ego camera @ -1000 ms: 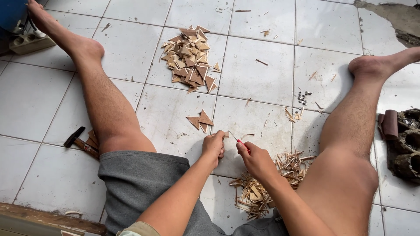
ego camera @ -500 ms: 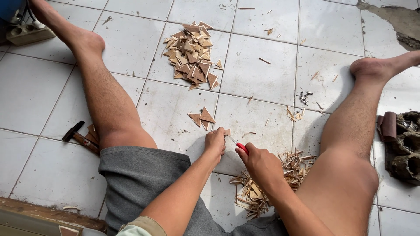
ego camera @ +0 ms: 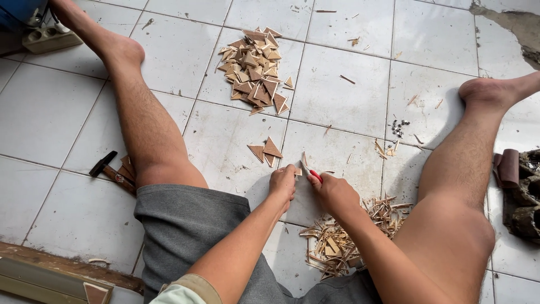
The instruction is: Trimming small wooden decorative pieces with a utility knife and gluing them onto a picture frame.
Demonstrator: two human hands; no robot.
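White floor tiles (ego camera: 349, 84) fill pretty much the whole view, a bit grubby, with the person sitting right on them, bare legs spread wide and grey shorts (ego camera: 185, 225) at the bottom. Biggest pile of stuff is the heap of brown triangular wood pieces (ego camera: 254, 70) up top, between the legs but well away from the hands. Next is the messy pile of thin wood offcuts (ego camera: 337, 242) lying just beside the right forearm, close to the right thigh. Off at the right edge there's a dark lumpy bundle (ego camera: 520, 191), can't tell what it is. A hammer (ego camera: 112, 171) lies on the floor tucked against the outside of the left leg.

Then the hands, close together on the floor in the middle. Left hand (ego camera: 283, 183) has its grip pinched on a small wood piece (ego camera: 304, 160), fingertips pressed down at the tile. Right hand (ego camera: 333, 188) has its grip closed around a red-handled tool (ego camera: 315, 175), only a bit of red showing, so I can't tell the kind. Just above the left hand sit a few loose triangles (ego camera: 266, 151). Smallest: a cluster of tiny dark bits (ego camera: 399, 128) near the right shin.
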